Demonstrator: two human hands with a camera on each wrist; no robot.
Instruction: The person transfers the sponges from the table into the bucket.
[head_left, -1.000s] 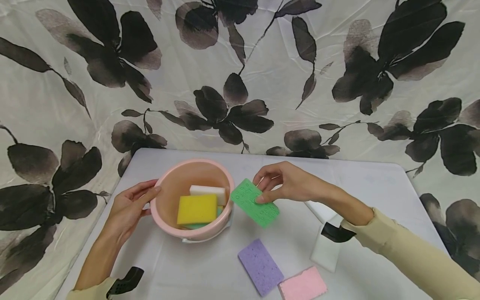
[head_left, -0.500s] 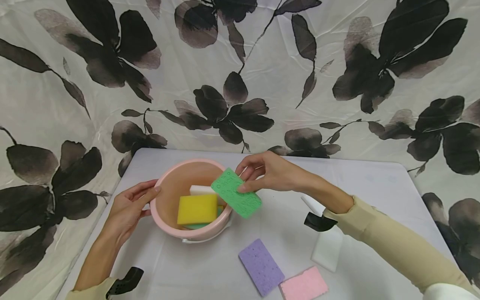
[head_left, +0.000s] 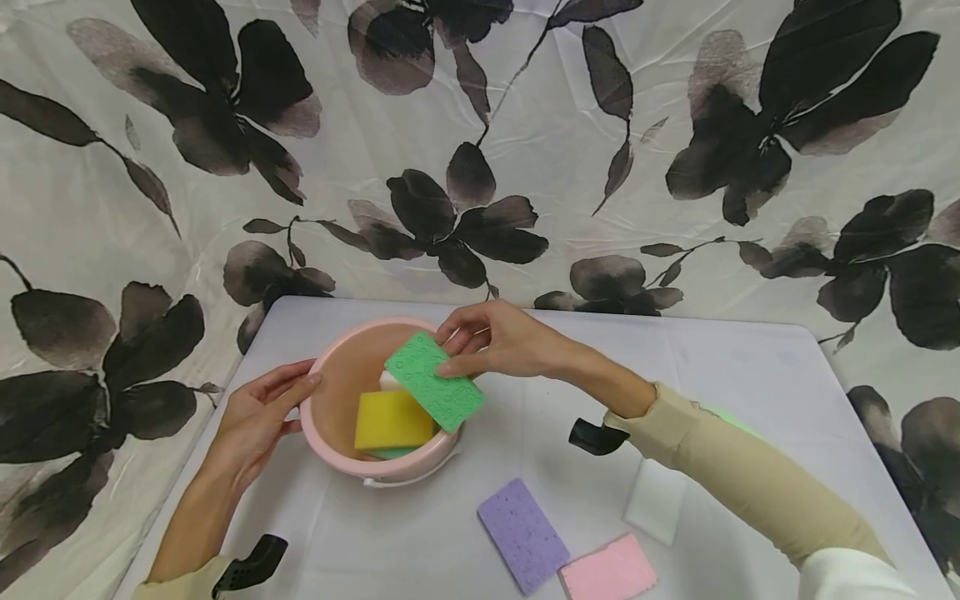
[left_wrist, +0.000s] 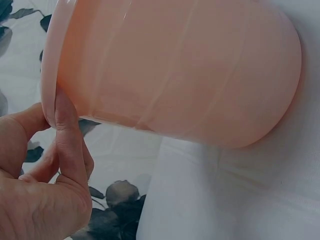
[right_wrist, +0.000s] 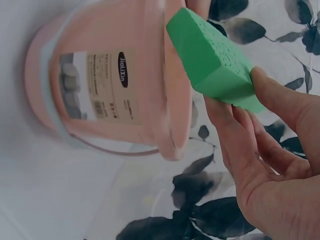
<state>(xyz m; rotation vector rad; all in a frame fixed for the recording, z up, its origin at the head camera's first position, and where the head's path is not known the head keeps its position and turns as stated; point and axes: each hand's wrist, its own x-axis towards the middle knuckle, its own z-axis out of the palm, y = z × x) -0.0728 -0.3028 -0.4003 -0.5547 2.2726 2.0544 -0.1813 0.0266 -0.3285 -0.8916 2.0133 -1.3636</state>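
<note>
A pink bucket [head_left: 318, 433] stands on the table, with a yellow sponge [head_left: 393, 421] and a partly covered white block [head_left: 388, 381] inside. My left hand [head_left: 255, 417] pinches the bucket's left rim between thumb and fingers, as the left wrist view also shows. Over the bucket's right side, my right hand [head_left: 498, 342] holds a green sponge [head_left: 435, 382] by its right edge, thumb on top and fingers below. In the right wrist view the green sponge [right_wrist: 215, 60] is tilted in front of the rim, and a label [right_wrist: 100, 87] shows on the bucket wall.
A purple sponge [head_left: 522, 535] and a pink sponge [head_left: 608, 571] lie at the table's front. A white block [head_left: 656, 502] lies farther right, and something bright green [head_left: 735, 422] peeks out behind the right sleeve. Patterned cloth [head_left: 600, 150] hangs behind the table.
My right hand has moved left with the green sponge, from beside the bucket to over its right rim. The left hand has kept its hold on the rim.
</note>
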